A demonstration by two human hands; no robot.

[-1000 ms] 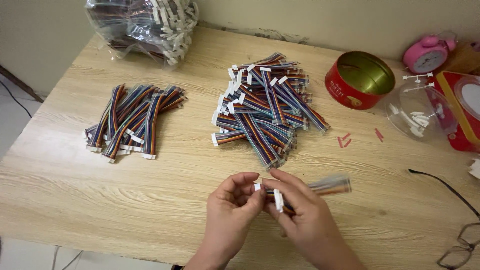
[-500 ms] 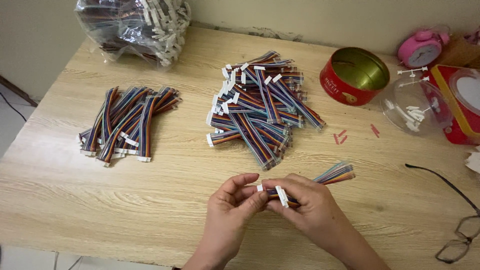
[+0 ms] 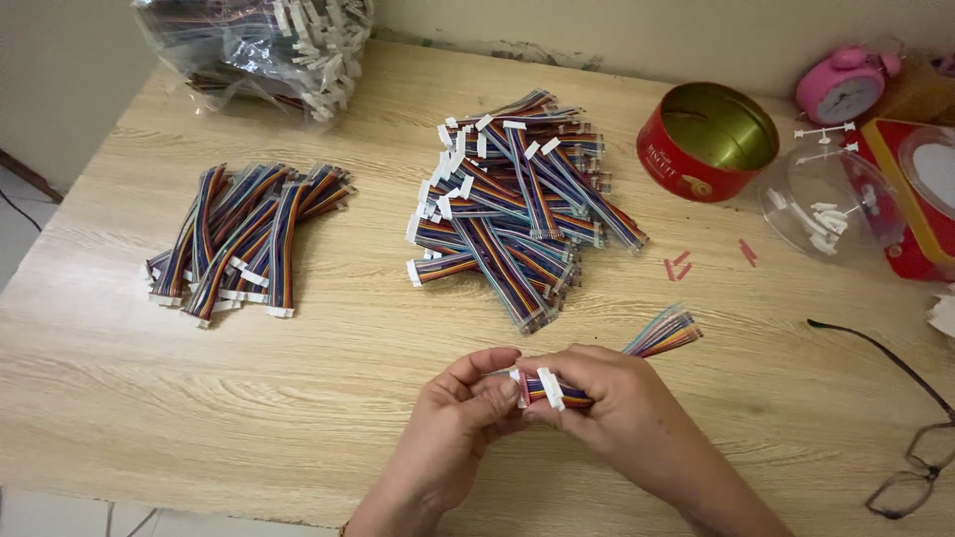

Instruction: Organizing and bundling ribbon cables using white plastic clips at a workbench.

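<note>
1. Both hands meet low over the wooden table [image 3: 179, 428], near its front edge. The left hand [image 3: 453, 423] pinches the white connector end [image 3: 550, 388] of a rainbow ribbon cable [image 3: 665, 333], fingers closed on it.
2. The right hand [image 3: 612, 408] is wrapped around the same cable just behind the connector, gripping it firmly; the loose coloured wire ends fan out past the knuckles to the right.
3. A tidy row of cables [image 3: 244, 244] lies to the left, looking sorted.
4. A bigger, messier heap of cables [image 3: 517, 209] sits in the middle, well apart from the hands. I would judge that most of the work is left.
5. A clear bag of more cables [image 3: 259, 45] rests at the far edge.
6. To the right stand an open red tin [image 3: 708, 144], a clear plastic lid holding small white parts [image 3: 826, 209], a pink alarm clock [image 3: 844, 88] and spectacles [image 3: 910, 477].
</note>
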